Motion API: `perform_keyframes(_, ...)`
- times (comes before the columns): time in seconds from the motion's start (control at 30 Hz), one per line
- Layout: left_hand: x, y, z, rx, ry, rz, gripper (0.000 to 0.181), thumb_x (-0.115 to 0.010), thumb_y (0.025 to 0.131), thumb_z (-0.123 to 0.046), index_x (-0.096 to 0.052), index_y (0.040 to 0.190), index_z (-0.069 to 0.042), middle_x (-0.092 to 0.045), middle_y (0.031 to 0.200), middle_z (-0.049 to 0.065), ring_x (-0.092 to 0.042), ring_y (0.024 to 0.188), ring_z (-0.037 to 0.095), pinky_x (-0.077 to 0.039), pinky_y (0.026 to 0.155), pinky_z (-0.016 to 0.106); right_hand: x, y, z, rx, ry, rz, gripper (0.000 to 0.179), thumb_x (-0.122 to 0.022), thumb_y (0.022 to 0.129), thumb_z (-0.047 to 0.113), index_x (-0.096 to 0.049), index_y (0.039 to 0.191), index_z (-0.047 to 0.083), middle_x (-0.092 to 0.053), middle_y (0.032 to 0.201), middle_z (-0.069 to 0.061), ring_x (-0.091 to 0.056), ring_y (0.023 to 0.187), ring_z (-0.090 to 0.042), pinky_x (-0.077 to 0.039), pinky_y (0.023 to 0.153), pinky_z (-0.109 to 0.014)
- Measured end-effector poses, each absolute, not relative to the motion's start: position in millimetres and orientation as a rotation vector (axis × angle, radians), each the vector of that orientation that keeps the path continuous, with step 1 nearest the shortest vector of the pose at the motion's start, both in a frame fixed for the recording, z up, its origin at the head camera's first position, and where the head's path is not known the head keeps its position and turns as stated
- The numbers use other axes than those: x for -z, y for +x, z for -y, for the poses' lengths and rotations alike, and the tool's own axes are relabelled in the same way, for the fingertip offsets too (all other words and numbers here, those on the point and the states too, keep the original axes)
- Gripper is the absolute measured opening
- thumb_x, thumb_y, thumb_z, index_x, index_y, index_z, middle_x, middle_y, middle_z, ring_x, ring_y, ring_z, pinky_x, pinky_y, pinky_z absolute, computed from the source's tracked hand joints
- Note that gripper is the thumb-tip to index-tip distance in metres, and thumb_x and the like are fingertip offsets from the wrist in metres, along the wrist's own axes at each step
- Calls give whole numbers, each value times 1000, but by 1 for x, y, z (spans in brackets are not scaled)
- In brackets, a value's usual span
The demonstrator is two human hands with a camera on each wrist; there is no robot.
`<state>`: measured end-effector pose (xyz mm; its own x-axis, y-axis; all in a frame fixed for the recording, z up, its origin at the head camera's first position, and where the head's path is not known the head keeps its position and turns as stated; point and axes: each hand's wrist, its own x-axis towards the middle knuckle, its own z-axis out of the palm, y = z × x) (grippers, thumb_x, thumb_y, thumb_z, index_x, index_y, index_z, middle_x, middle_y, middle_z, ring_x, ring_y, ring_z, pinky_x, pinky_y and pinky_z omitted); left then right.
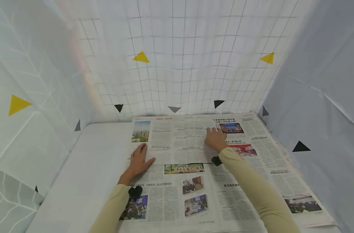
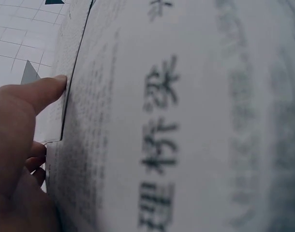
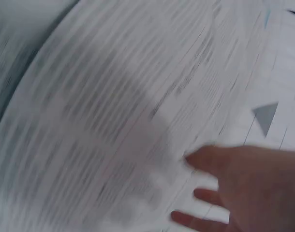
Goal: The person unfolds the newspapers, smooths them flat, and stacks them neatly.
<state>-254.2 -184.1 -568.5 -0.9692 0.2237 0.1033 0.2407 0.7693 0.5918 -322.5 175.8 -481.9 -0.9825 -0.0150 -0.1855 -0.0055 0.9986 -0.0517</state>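
A folded-over section of newspaper (image 1: 188,153) lies on top of a larger spread of newspaper (image 1: 168,207). At the section's lower left corner rests my left hand (image 1: 138,160), fingers stretched forward and thumb out to the side. The left wrist view has that thumb (image 2: 48,89) touching the paper near the section's edge. My right hand (image 1: 217,139) is over the section's right part, palm down, fingers pointing away. In the right wrist view its loosely extended fingers (image 3: 205,162) are spread close over the printed sheet (image 3: 138,121), with nothing held between them.
The newspapers lie on a white surface (image 1: 98,168), bare along the left. A white grid-lined cloth (image 1: 179,64) rises behind, and pale sheets (image 1: 325,97) stand at both sides. Yellow triangles (image 1: 142,57) and dark ones mark these walls. Black devices (image 1: 135,191) sit at both wrists.
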Motion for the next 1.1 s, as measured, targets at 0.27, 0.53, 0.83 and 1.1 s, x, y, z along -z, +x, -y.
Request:
perform_keyframes(0.27,570,-254,183,1011,-388,2916,79,-65,99,-33,-30,158,6,-24,164,30,-25,152,52,-16,119,71,502,-320,-161,213,-133,-2766,89,-56,97,66,-26,164,16,-19,170,-25,-26,148,-63,-38,104,-80)
perform_keyframes(0.53,569,-253,183,1014,-394,2894,77,-65,99,-30,-32,157,8,-26,164,30,-25,151,51,-17,119,71,510,-317,-170,377,23,-2746,113,-62,87,75,-9,167,16,9,167,-38,5,150,-69,-17,112,-86)
perform_keyframes(0.83,569,-253,183,1006,-394,2915,78,-65,100,-32,-30,158,7,-23,165,29,-24,152,50,-15,120,70,513,-312,-170,333,-42,-2876,109,-65,86,73,-23,163,8,-8,163,-44,-12,148,-70,-25,112,-81)
perform_keyframes(1.1,570,-253,183,1009,-400,2894,77,-65,99,-32,-32,157,7,-25,165,29,-26,151,50,-17,119,70,525,-316,-170,344,-135,-2942,102,-66,89,69,-32,159,3,-6,169,-33,-1,154,-63,-20,117,-80)
